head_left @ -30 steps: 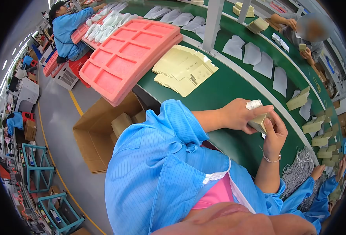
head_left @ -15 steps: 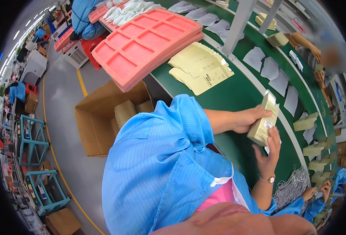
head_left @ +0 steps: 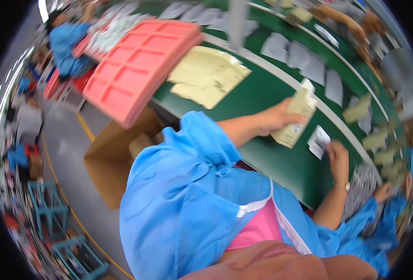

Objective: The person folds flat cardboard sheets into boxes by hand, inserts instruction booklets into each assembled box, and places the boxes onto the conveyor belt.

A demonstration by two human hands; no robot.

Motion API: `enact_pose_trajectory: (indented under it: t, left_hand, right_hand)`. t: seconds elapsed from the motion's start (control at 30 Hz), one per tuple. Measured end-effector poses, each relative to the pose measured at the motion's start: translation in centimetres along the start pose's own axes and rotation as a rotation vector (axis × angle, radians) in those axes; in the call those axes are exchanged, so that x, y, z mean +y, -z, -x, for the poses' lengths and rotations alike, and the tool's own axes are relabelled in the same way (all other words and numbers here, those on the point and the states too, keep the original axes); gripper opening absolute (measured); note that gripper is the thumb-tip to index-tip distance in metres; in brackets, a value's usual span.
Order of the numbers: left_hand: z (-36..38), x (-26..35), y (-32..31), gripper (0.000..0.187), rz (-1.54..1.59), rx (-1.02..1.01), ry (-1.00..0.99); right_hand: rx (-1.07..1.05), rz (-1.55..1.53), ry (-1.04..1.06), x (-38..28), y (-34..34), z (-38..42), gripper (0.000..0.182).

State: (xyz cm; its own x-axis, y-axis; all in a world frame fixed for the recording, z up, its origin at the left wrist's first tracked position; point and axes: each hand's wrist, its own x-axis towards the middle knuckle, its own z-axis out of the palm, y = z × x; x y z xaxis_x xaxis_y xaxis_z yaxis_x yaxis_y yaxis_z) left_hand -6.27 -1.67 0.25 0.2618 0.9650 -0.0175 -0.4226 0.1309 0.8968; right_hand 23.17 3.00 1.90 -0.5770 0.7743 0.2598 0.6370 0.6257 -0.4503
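Observation:
My left hand (head_left: 283,119) is closed around a pale yellow carton (head_left: 294,122), held tilted over the green work surface (head_left: 267,168). The carton's upper end shows raised whitish flaps, and small print runs along its lower side. My right hand (head_left: 338,156), with a watch at the wrist, pinches the corner of a small white slip (head_left: 318,142) that bears dark marks. A gap separates the slip from the carton. Further off, a fanned stack of flat yellow cartons (head_left: 210,77) lies on the same surface.
Stacked pink trays (head_left: 143,65) overhang the surface's left edge above a cardboard box (head_left: 104,168). Grey-white pouches (head_left: 304,60) line the belt beyond the rail. A bundle of grey cords (head_left: 363,184) lies at right, near another person's hands (head_left: 383,192).
My right hand has moved away from the carton, down and right, and now has the white slip in its fingers. My left hand still holds the carton. The whole view has shifted.

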Motion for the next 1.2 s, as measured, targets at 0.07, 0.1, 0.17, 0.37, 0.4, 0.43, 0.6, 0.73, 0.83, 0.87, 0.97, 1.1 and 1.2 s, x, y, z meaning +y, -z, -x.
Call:
enact_pose_trajectory:
  t: [0.07, 0.1, 0.17, 0.37, 0.4, 0.43, 0.6, 0.73, 0.83, 0.87, 0.97, 1.1, 1.2]
  left_hand:
    - [0.5, 0.7, -0.1, 0.08, -0.085, -0.052, 0.03]
    - [0.7, 0.8, -0.1, 0.08, -0.139, -0.092, 0.045]
    - [1.0, 0.8, 0.1, 0.084, -0.201, -0.219, 0.101]
    - [1.2, 1.2, -0.5, 0.091, -0.495, -0.188, -0.194]
    - [1.3, 1.7, -0.3, 0.093, -0.667, -0.115, -0.271]
    - [1.4, 2.5, -0.1, 0.095, -0.838, -0.035, -0.351]
    - [1.7, 5.5, 8.9, 0.103, -1.833, 0.713, -0.149]
    - [2.0, 6.3, 13.0, 0.102, -1.838, 0.696, 0.334]
    - [1.9, 6.5, 13.2, 0.101, -1.845, 0.704, 0.222]
    - [1.9, 6.8, 13.0, 0.099, -1.863, 0.725, 0.229]
    - [2.0, 6.8, 13.0, 0.097, -1.892, 0.761, 0.243]
    - [1.8, 6.9, 13.3, 0.093, -1.844, 0.775, 0.175]
    - [1.8, 6.9, 12.3, 0.09, -1.544, 0.902, -0.41]
  right_hand:
    - [0.387, -0.148, 0.076, -2.4, 0.8, -0.9, 0.017]
    - [0.581, -0.316, 0.09, -3.5, 1.2, -1.4, 0.019]
    - [0.602, -0.419, 0.216, -5.7, 1.8, -2.1, 0.022]
    - [0.115, -0.255, 0.403, -10.0, -1.7, -5.1, 0.013]
    - [0.125, -0.241, 0.38, -9.9, -1.9, -5.5, 0.013]
    - [0.216, -0.179, 0.355, -9.5, -2.2, -5.9, 0.014]
    - [0.594, 0.079, 0.128, -0.9, 0.6, -9.2, 0.018]
    - [0.679, 0.312, 0.042, 7.4, 1.1, -10.7, 0.017]
    - [0.69, 0.328, 0.006, 10.0, 0.9, -11.1, 0.017]
    - [0.694, 0.329, 0.002, 10.5, 1.0, -11.4, 0.017]
    - [0.665, 0.342, -0.018, 11.4, 1.2, -11.6, 0.021]
    - [0.781, 0.345, -0.007, 10.8, 1.1, -11.2, 0.036]
    - [0.906, 0.166, 0.034, 5.8, 0.1, -11.2, 0.063]
